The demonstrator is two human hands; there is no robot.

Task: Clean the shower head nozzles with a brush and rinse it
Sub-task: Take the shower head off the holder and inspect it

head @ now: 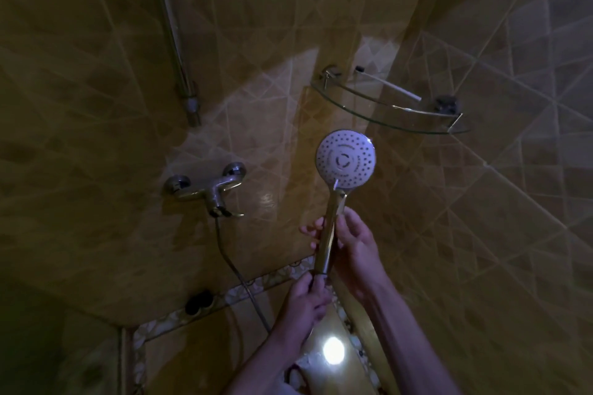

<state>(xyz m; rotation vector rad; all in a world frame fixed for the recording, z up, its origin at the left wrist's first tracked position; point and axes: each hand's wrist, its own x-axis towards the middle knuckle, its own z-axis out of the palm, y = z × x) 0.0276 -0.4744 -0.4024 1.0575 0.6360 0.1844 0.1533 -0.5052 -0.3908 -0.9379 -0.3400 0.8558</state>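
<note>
At frame centre the shower head (pixel 345 159) is held upright, nozzles facing the camera for inspection, the right hand (pixel 354 245) curled round its handle, the left hand (pixel 306 297) pinching the hose end below.

So there's a glass corner shelf (pixel 369 106) in the upper right of the frame, tucked into the corner where the two tiled walls meet, held up by metal brackets with a thin rail along its curved front edge. Only thing lying on it is a toothbrush (pixel 390 84), white handle, dark head pointing toward the upper left, resting flat along the back of the glass.
</note>
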